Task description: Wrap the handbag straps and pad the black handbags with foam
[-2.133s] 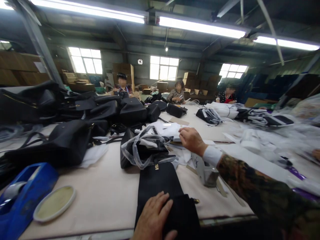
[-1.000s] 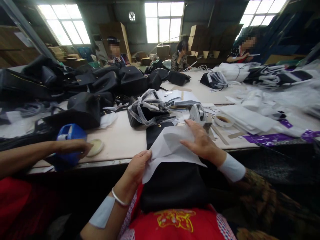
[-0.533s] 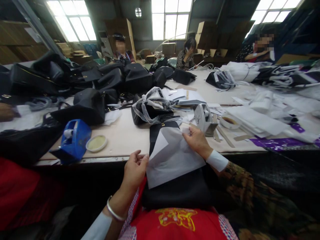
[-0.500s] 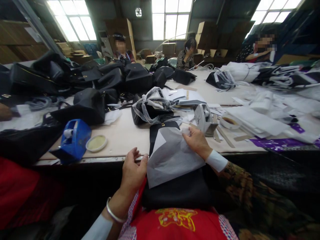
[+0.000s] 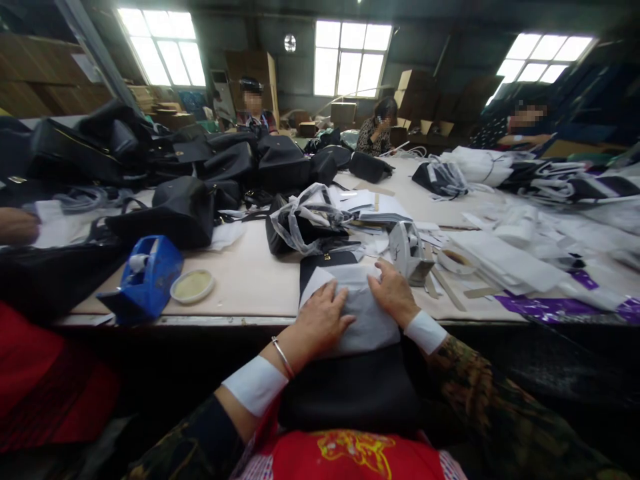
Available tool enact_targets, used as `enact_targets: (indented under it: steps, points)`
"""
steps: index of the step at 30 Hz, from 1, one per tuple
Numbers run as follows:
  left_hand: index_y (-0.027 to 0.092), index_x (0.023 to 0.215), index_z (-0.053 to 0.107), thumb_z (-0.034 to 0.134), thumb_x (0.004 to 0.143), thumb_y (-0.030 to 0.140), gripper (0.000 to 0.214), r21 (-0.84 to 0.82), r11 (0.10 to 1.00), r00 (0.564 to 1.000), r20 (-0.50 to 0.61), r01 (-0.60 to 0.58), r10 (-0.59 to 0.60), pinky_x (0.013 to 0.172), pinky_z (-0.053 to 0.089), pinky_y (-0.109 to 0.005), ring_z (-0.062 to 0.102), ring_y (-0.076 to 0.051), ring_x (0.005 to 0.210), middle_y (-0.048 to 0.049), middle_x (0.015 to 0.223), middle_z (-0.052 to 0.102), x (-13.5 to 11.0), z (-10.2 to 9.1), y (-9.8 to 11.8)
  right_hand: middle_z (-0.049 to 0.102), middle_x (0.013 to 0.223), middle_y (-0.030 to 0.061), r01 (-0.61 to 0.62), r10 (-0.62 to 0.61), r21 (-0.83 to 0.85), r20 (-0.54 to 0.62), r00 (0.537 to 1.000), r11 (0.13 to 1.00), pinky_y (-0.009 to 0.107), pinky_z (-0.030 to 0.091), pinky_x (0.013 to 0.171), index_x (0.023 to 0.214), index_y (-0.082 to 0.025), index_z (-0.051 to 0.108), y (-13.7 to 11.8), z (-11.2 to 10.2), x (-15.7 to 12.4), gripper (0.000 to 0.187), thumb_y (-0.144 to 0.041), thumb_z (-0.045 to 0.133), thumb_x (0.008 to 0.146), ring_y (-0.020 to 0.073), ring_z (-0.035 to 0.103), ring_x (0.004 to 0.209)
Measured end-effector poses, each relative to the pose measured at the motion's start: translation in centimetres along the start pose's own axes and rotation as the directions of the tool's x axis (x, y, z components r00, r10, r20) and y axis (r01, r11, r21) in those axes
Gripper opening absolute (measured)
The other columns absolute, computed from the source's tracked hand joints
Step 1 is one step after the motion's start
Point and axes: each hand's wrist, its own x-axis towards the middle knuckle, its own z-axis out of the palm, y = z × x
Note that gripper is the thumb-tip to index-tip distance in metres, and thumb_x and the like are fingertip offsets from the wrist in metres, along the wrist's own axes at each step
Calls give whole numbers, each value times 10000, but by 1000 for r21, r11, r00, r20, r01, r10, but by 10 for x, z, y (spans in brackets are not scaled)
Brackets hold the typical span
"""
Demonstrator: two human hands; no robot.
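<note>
A black bag (image 5: 350, 387) lies in front of me, its near part over the table edge and against my red apron. Spread across it is a sheet of white tissue paper (image 5: 363, 333). My left hand (image 5: 323, 319) lies on the left part of the sheet with its fingers apart. On the sheet's upper right edge rests my right hand (image 5: 395, 290), palm down, fingers spread. Just beyond, a black bag with plastic-wrapped straps (image 5: 307, 220) stands on the table.
A blue tape dispenser (image 5: 150, 277) and a round shallow dish (image 5: 193, 285) stand to the left; a grey tape dispenser (image 5: 410, 253) and a tape roll (image 5: 456, 260) to the right. Black bags (image 5: 175, 207) crowd the left side. Co-workers sit across the table; another person's hand (image 5: 17, 227) shows at far left.
My left hand has moved from beside the sheet onto it. The paper, raised and slanted before, now lies flatter on the bag. My right hand has loosened from the paper's edge.
</note>
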Motion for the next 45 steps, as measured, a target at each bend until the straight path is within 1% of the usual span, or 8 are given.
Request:
enact_targets:
  steps: [6,11,15,22,26,30,36,45]
  points:
    - [225,1482,440,537,911,566,672,239,970,999,41,-40,31,1147,135,-695,316,-420,1445,-190,1536,442,-1,3,-22,627,1288,230,327,-322,-8,-182,929,945,466,464,988,1322,-76,578,-23,-22,-12,438,-283,539,937,344,582,1199]
    - [218,1510,398,554,889,563,728,249,968,998,40,33,-44,1127,173,-698,294,-434,1450,-201,1568,391,-3,7,-19,599,1388,167,657,-672,145,109,733,740,450,424,1068,1371,-153,578,-44,-3,-32,441,-295,573,953,280,540,1286]
    - [227,1525,377,599,806,684,881,214,965,986,33,154,-165,1081,274,-683,240,-470,1464,-230,1600,314,-9,7,-28,525,1474,174,564,-551,45,290,782,825,504,380,1094,1435,-113,520,-30,19,-39,578,-421,579,950,341,462,1365]
    - [120,1388,546,530,904,547,646,339,867,925,-25,365,-380,1058,302,-685,365,-487,1396,-288,1473,473,-25,-37,-38,478,1516,164,522,-486,-45,304,820,852,507,379,1062,1451,-158,513,-25,17,-43,607,-518,516,962,372,455,1345]
    - [111,1260,629,613,880,342,446,326,921,969,-187,214,-159,1155,182,-652,293,-446,1453,-260,1493,466,-16,-57,-5,488,1507,163,516,-474,-80,296,830,853,516,379,1045,1438,-171,530,-30,16,-45,587,-509,513,958,378,475,1306]
    - [146,1334,590,596,903,354,479,48,994,994,-49,-94,96,1201,196,-542,323,-373,1463,-204,1469,520,3,-29,10,494,1499,174,519,-462,-100,335,821,849,510,401,1014,1419,-138,546,-31,15,-45,547,-421,521,952,376,493,1284]
    - [179,1491,431,541,896,608,742,223,975,999,22,24,-30,1146,206,-649,297,-440,1450,-205,1559,406,12,20,-18,496,1499,176,517,-463,-96,332,822,850,516,329,1087,1442,-117,516,-16,4,-47,591,-445,548,951,361,470,1323]
    - [240,1523,394,462,914,622,722,412,911,995,75,23,-59,1103,248,-632,301,-436,1438,-158,1591,372,12,19,-13,490,1510,136,507,-486,-18,255,836,862,558,289,1126,1429,-174,519,-25,-5,-41,562,-518,484,987,369,382,1409]
